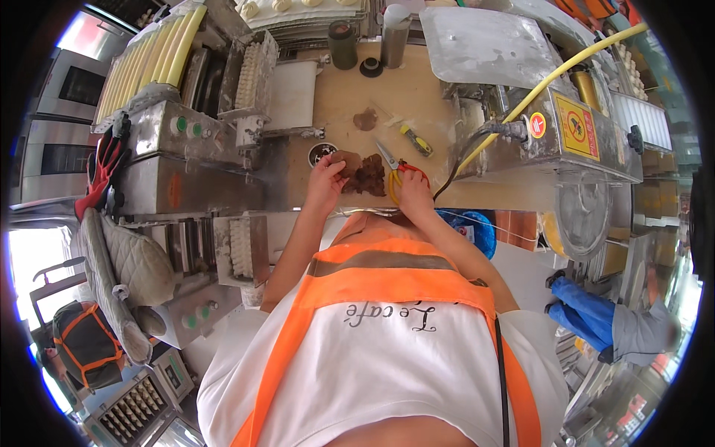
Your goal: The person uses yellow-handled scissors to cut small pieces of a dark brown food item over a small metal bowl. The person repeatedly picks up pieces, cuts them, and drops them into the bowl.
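The left hand [325, 185] pinches a flat, reddish-brown piece of thin material [345, 161] between thumb and fingers, above the near part of the tan work table [339, 100]. The right hand [415, 194], a little farther right, has its fingers closed on the handles of a pair of scissors with red and yellow grips and metal blades [394, 191]; the blades point to the far left, and whether they are parted is too small to tell. Between the two hands lies a crumpled, dark brown heap [370, 177] on the table, near its front edge. Just left of the held piece stands a small round container with a pale rim and dark contents [322, 154]. Farther away lies a small flat brown patch [366, 119], and to its right, beyond the scissors, a yellow-and-black handled tool [415, 140]. At the far side stand a dark green cylindrical vessel [342, 46] and a taller grey cylindrical flask [395, 37], with a round black lid-like object [371, 68] in front of them.
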`<action>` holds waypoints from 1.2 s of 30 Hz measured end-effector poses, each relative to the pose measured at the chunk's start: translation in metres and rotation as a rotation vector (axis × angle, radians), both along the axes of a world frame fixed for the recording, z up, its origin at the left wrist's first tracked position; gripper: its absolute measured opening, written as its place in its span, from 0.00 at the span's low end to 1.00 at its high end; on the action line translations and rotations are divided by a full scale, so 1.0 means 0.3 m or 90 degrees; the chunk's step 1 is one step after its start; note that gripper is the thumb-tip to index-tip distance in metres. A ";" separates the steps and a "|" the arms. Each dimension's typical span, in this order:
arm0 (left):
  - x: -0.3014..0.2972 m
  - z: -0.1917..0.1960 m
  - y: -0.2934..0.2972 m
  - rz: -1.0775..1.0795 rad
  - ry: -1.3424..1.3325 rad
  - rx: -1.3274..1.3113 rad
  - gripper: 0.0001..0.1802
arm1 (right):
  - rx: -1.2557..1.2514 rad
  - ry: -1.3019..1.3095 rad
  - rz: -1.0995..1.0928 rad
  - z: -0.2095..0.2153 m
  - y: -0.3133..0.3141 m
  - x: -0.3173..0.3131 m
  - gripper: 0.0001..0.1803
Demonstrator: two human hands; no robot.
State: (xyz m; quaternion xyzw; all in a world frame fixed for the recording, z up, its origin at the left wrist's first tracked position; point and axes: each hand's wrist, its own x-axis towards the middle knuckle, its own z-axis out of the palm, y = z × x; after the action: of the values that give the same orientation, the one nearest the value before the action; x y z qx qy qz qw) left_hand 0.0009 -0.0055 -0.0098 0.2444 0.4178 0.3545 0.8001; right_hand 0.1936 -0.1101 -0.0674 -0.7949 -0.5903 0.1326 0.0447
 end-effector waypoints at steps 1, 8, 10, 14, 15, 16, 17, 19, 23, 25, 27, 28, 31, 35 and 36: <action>0.002 0.002 0.007 0.002 0.005 -0.016 0.11 | 0.002 -0.011 -0.015 -0.027 0.006 0.001 0.21; 0.000 -0.057 0.021 0.068 -0.067 -0.067 0.09 | -0.074 0.173 -0.105 0.018 0.033 0.017 0.21; -0.005 -0.066 0.024 0.077 -0.082 -0.065 0.09 | 0.011 0.264 -0.121 0.105 0.011 0.007 0.18; 0.033 -0.011 0.046 0.083 -0.069 -0.010 0.12 | 0.019 0.409 -0.127 0.118 -0.033 0.042 0.20; 0.042 0.003 0.057 0.082 -0.078 0.001 0.13 | 0.001 0.454 -0.131 0.163 -0.026 0.045 0.23; 0.047 0.014 0.055 0.080 -0.084 0.006 0.14 | -0.020 0.501 -0.137 0.221 -0.031 0.035 0.26; 0.056 0.025 0.051 0.073 -0.098 0.013 0.15 | -0.044 0.547 -0.148 0.252 -0.046 0.028 0.29; 0.076 0.057 0.063 0.062 -0.127 0.029 0.15 | -0.009 0.545 -0.130 0.255 -0.073 0.015 0.32; 0.119 0.120 0.052 0.020 -0.102 0.035 0.16 | -0.009 0.549 -0.125 0.304 -0.093 -0.017 0.35; 0.123 0.117 0.054 -0.014 -0.079 0.035 0.16 | -0.020 0.550 -0.121 0.312 -0.093 -0.020 0.34; 0.130 0.127 0.047 -0.024 -0.046 0.031 0.16 | -0.019 0.543 -0.111 0.304 -0.090 -0.021 0.33; 0.135 0.136 0.044 -0.029 -0.031 0.030 0.16 | -0.027 0.561 -0.119 0.296 -0.087 -0.021 0.33; 0.134 0.158 0.037 -0.049 -0.073 0.023 0.16 | -0.047 0.598 -0.134 0.281 -0.082 -0.019 0.31; 0.130 0.173 0.033 -0.030 -0.081 0.015 0.13 | -0.035 0.590 -0.122 0.304 -0.083 -0.019 0.30; 0.128 0.164 0.033 -0.024 -0.081 0.018 0.12 | -0.025 0.584 -0.117 0.312 -0.084 -0.021 0.30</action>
State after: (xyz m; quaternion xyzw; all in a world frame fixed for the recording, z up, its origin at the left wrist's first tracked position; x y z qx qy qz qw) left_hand 0.0393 0.0043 0.0394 0.2403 0.3562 0.3601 0.8281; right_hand 0.1873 -0.1355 0.0260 -0.7040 -0.4338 0.4773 0.2975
